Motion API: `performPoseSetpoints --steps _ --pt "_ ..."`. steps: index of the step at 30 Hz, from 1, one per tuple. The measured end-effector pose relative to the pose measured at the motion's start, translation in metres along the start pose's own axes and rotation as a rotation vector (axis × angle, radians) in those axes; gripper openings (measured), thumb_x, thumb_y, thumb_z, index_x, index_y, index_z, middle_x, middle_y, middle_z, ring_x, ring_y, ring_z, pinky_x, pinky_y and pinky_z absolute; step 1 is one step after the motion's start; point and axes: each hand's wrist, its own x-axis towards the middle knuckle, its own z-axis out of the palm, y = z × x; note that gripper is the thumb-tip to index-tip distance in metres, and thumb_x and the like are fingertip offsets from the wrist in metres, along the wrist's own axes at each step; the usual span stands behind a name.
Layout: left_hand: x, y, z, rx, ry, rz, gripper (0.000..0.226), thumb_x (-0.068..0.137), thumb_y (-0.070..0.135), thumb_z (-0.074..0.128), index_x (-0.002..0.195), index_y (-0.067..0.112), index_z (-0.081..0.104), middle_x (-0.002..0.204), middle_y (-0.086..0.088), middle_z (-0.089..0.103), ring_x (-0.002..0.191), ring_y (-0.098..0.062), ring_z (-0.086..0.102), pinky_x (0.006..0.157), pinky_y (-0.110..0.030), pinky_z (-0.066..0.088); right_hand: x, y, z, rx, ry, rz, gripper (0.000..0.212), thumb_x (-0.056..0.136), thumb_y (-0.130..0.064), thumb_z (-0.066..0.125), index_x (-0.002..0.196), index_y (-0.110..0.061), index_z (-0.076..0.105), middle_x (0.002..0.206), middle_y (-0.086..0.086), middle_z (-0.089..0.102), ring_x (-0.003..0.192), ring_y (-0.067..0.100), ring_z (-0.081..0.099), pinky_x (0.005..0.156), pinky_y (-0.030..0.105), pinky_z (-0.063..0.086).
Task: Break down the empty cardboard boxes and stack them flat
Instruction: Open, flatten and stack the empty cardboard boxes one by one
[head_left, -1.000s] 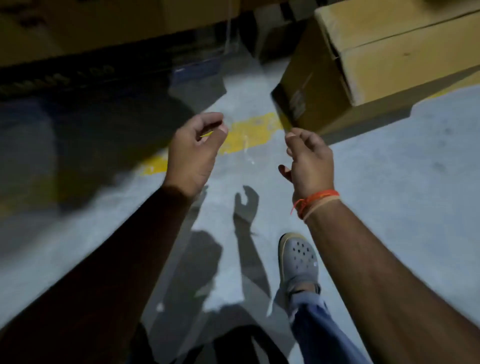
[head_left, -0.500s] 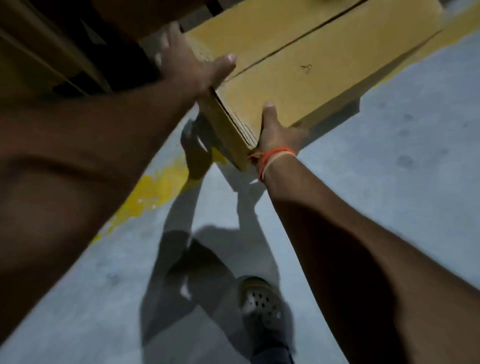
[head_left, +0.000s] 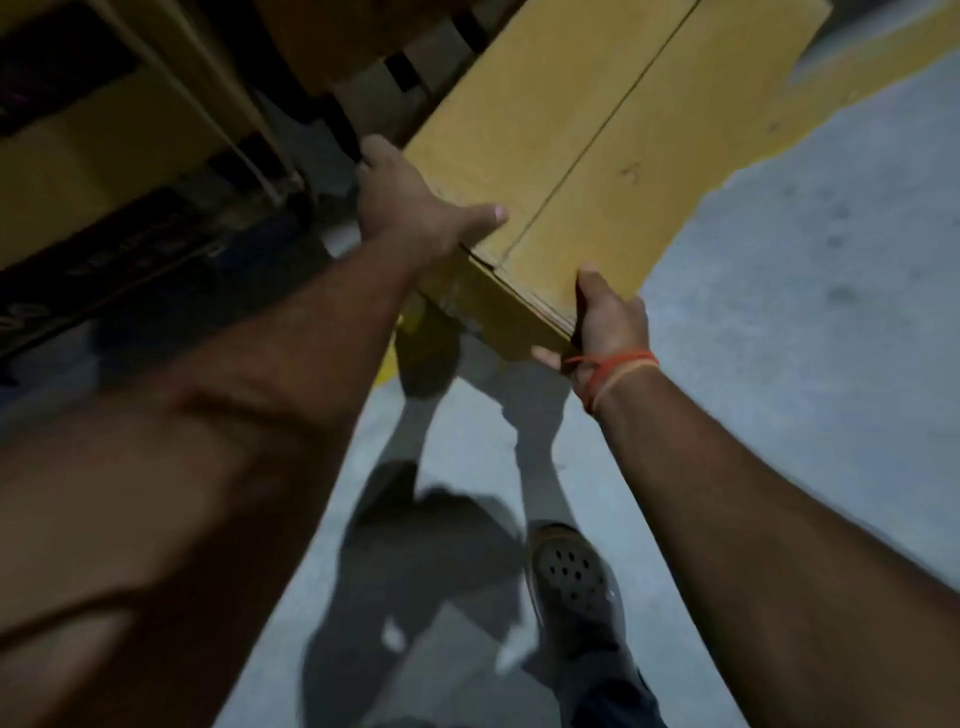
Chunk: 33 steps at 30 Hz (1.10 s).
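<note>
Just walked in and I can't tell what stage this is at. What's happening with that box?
A person is gripping a closed cardboard box at its near end with both hands. The left hand holds the left corner, thumb lying across the top. The right hand grips the right corner, thumb on top. The top flaps are shut, so the box is not yet flattened. More cardboard sits to the left, and a shoe stands on the grey floor.
</note>
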Motion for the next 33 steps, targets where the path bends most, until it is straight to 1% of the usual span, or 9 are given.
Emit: performPoseSetpoints --steps 5,8,12,15,19,22,25,29,33 --pt "-0.096 -0.106 -0.035 -0.094 -0.049 -0.137 0.118 0.057 0.059 0.093 0.14 0.001 0.033 0.144 -0.017 0.044 0.132 -0.033 0.049 0.102 -0.034 0.043 -0.067 0.083 -0.033 -0.209 -0.048 -0.048 0.039 0.091 -0.039 0.069 0.125 -0.024 0.056 0.115 0.006 0.071 0.096 0.032 0.07 0.054 0.044 0.059" --pt "-0.171 -0.175 -0.062 -0.1 -0.059 -0.304 0.113 0.057 0.062 0.091 0.137 0.003 0.036 0.141 -0.014 0.043 0.131 -0.031 0.047 0.1 -0.034 0.042 -0.121 0.143 -0.058 -0.36 -0.043 -0.055 0.039 0.089 -0.038 0.07 0.121 -0.026 0.052 0.112 0.005 0.068 0.096 0.032 0.067 0.064 0.048 0.061" --pt "-0.279 -0.261 -0.106 -0.151 -0.052 -0.469 0.105 0.057 0.063 0.09 0.128 0.005 0.04 0.132 -0.01 0.047 0.123 -0.032 0.054 0.093 -0.038 0.047 -0.191 0.222 -0.084 -0.491 -0.122 -0.06 0.056 0.082 -0.038 0.076 0.129 -0.029 0.049 0.119 0.006 0.066 0.101 0.033 0.066 0.082 0.057 0.059" --pt "-0.338 -0.314 -0.137 -0.18 0.012 -0.583 0.105 0.052 0.064 0.092 0.123 0.006 0.041 0.127 -0.012 0.052 0.118 -0.035 0.059 0.091 -0.044 0.053 -0.235 0.269 -0.092 -0.604 -0.224 -0.086 0.062 0.077 -0.043 0.077 0.13 -0.032 0.047 0.12 0.002 0.064 0.103 0.03 0.064 0.085 0.059 0.058" --pt "-0.412 -0.359 -0.167 -0.159 0.075 -0.776 0.111 0.049 0.064 0.093 0.127 0.007 0.039 0.132 -0.012 0.051 0.122 -0.037 0.058 0.092 -0.047 0.053 -0.276 0.327 -0.112 -0.754 -0.362 -0.135 0.075 0.06 -0.057 0.074 0.128 -0.036 0.048 0.117 -0.004 0.065 0.106 0.03 0.063 0.09 0.059 0.056" --pt "-0.459 -0.376 -0.183 -0.124 0.104 -0.921 0.114 0.048 0.06 0.095 0.13 0.005 0.037 0.137 -0.016 0.049 0.125 -0.04 0.055 0.095 -0.048 0.053 -0.31 0.355 -0.131 -0.845 -0.464 -0.144 0.068 0.069 -0.051 0.076 0.128 -0.034 0.047 0.116 -0.002 0.065 0.101 0.027 0.064 0.087 0.056 0.058" --pt "-0.49 -0.393 -0.196 -0.092 0.094 -0.93 0.111 0.051 0.06 0.094 0.128 0.008 0.034 0.137 -0.018 0.049 0.125 -0.041 0.054 0.095 -0.048 0.053 -0.327 0.364 -0.136 -0.988 -0.58 -0.188 0.07 0.076 -0.046 0.079 0.134 -0.025 0.045 0.117 0.001 0.066 0.102 0.026 0.065 0.088 0.051 0.059" --pt "-0.53 -0.408 -0.198 -0.054 -0.066 -0.889 0.117 0.064 0.059 0.087 0.145 0.004 0.023 0.146 -0.019 0.046 0.131 -0.038 0.051 0.1 -0.044 0.051 -0.34 0.364 -0.138 -1.391 -0.596 -0.306 0.096 0.075 -0.04 0.077 0.149 -0.011 0.021 0.137 0.019 0.051 0.119 0.038 0.057 0.1 0.045 0.051" --pt "-0.541 -0.417 -0.195 -0.079 -0.13 -0.835 0.114 0.075 0.059 0.082 0.151 -0.002 0.023 0.148 -0.019 0.045 0.135 -0.035 0.048 0.101 -0.037 0.048 -0.357 0.354 -0.143 -1.596 -0.628 -0.41 0.12 0.078 -0.033 0.076 0.16 -0.025 -0.011 0.155 0.022 0.023 0.135 0.045 0.041 0.108 0.045 0.044"
